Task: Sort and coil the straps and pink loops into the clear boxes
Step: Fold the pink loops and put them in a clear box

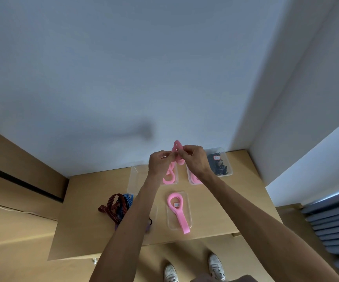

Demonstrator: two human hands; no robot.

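Both hands are raised above the far side of the wooden table (pixel 87 210). My left hand (pixel 159 160) and my right hand (pixel 194 158) pinch a pink loop (pixel 177 147) between them, its curl rising above the fingers. Below them a clear box (pixel 136 178) holds another pink loop (pixel 169 178). A second clear box (pixel 190 180) to the right holds a pink loop (pixel 195 179), partly hidden by my right wrist. Nearer me a pink loop (pixel 177 208) lies in a clear box (pixel 188 212), its tail hanging over the rim. Brown and blue straps (pixel 116 206) lie heaped on the left.
A clear box (pixel 226 159) with black straps (pixel 217 162) stands at the far right corner against the wall. Another clear box (pixel 153 214) lies under my left forearm, mostly hidden. Grey slats (pixel 331 226) are stacked on the right. My white shoes (pixel 215 267) show below the table edge.
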